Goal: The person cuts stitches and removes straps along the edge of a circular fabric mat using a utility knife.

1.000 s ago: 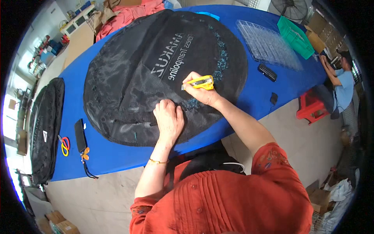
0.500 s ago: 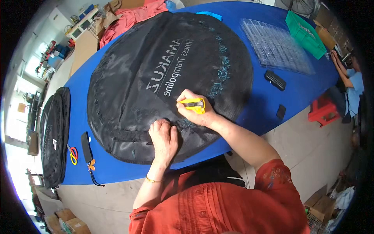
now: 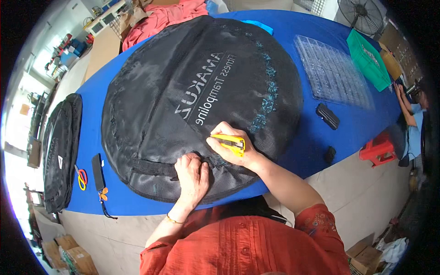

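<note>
A large round black trampoline bag (image 3: 151,110) with white lettering lies flat before me. My left hand (image 3: 191,175) presses on the bag near its front edge, with the fingers curled down on bunched fabric beside a black strap (image 3: 153,167). In my right hand (image 3: 233,145) is a yellow utility knife (image 3: 229,143) with a black middle part, gripped just above the fabric. Its blade cannot be seen. Blue-green thread scraps (image 3: 266,107) lie in a curved band along the bag's right side.
The blue table (image 3: 298,156) also holds a folded black bag (image 3: 62,156), scissors (image 3: 81,178), a black phone-like case (image 3: 98,172), a clear compartment tray (image 3: 332,71), a green bin (image 3: 369,59) and a small black case (image 3: 327,116). Another person's arms (image 3: 405,105) show at far right, near a red stool (image 3: 378,151).
The view has shifted slightly, so the bag and table sit a little lower. Both hands stay in nearly the same place on the bag, with the knife still in the right one.
</note>
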The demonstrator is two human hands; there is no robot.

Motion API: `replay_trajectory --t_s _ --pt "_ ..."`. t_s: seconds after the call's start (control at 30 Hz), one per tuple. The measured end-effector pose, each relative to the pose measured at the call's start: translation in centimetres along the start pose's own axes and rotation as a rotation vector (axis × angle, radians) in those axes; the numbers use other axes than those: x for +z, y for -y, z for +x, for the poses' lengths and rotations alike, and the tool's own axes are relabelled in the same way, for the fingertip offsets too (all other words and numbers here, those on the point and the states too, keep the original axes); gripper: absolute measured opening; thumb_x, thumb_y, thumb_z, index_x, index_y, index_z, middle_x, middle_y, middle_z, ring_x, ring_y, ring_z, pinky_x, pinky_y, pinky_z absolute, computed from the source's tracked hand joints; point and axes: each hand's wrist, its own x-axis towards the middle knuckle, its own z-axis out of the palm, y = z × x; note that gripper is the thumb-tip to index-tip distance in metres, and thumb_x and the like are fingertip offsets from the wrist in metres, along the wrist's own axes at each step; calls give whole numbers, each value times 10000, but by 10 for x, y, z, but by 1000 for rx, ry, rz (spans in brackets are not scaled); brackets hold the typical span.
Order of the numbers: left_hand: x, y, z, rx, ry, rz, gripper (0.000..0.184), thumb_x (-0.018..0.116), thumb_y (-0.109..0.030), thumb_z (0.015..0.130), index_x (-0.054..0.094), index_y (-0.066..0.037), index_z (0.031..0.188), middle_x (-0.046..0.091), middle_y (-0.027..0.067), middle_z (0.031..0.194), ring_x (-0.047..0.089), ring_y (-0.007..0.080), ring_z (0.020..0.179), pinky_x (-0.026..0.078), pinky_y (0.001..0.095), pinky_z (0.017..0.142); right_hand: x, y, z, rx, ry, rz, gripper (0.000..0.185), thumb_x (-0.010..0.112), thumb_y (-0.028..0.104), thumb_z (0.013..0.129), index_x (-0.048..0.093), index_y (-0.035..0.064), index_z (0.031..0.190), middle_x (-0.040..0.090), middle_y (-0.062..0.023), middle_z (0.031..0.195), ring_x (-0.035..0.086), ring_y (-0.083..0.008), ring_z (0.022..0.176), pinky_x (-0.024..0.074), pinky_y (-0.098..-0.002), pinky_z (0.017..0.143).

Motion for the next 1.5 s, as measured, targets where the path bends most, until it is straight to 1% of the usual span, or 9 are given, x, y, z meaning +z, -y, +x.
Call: replay_trajectory --t_s 0.3,0.37,0.4,0.57,0.7,0.77,0.83,1.0,1.5 --pt "4 0 0 12 -66 -31 143 706 -109 859 614 -22 925 599 134 1045 523 333 943 390 452 842 0 3 0 96 4 -25 269 758 297 911 600 93 985 727 -124 864 749 -299 815 577 -373 704" --pt "3 -2 -1 -1 -56 -39 230 754 -185 848 618 -15 924 599 140 1055 528 342 961 398 456 859 0 3 0 146 14 9 265 745 308 927 609 96 1008 732 -114 889 742 -236 844 568 -350 744" --pt "2 -3 -1 -1 -55 -37 262 772 -209 838 619 -13 921 598 143 1058 530 345 968 399 458 867 -2 5 -1 217 42 -9 212 724 237 950 621 65 1018 705 -53 891 685 -132 844 548 -306 764" --pt "0 -3 -3 8 -23 -13 358 805 -240 806 640 32 969 584 168 1128 517 361 1045 405 466 915 -1 -8 1 201 79 29 185 688 190 979 611 50 1071 710 -40 939 671 -106 878 538 -278 776" --pt "-6 -3 0 1 45 23 361 801 -256 809 649 32 964 587 170 1129 527 365 1046 418 469 918 -8 -2 4 208 109 62 216 653 269 1013 602 77 1096 655 7 903 602 -54 774 522 -242 644" --pt "-8 -3 2 10 59 32 338 794 -248 815 664 26 963 602 167 1098 545 365 1018 433 466 901 -10 5 1 149 -47 26 173 701 248 969 661 83 1006 691 -23 851 664 -115 789 536 -292 694" --pt "-6 1 2 18 50 20 313 787 -235 821 671 22 955 611 162 1080 553 364 1003 436 466 895 -14 36 -5 219 -86 174 210 684 268 983 637 81 1066 660 1 837 640 -77 732 523 -267 596" --pt "-6 4 4 -9 25 -44 237 766 -167 827 669 20 937 614 163 1081 555 361 998 438 457 891 -10 51 -39 176 -191 217 207 659 217 999 629 65 1136 677 -20 947 617 -78 836 516 -257 759" --pt "-7 2 6 -25 78 -82 178 694 -55 802 653 22 957 601 145 1100 534 352 979 415 462 869 5 37 -63 52 -63 -64 169 696 171 953 681 39 1058 710 -113 966 707 -231 839 560 -309 749"
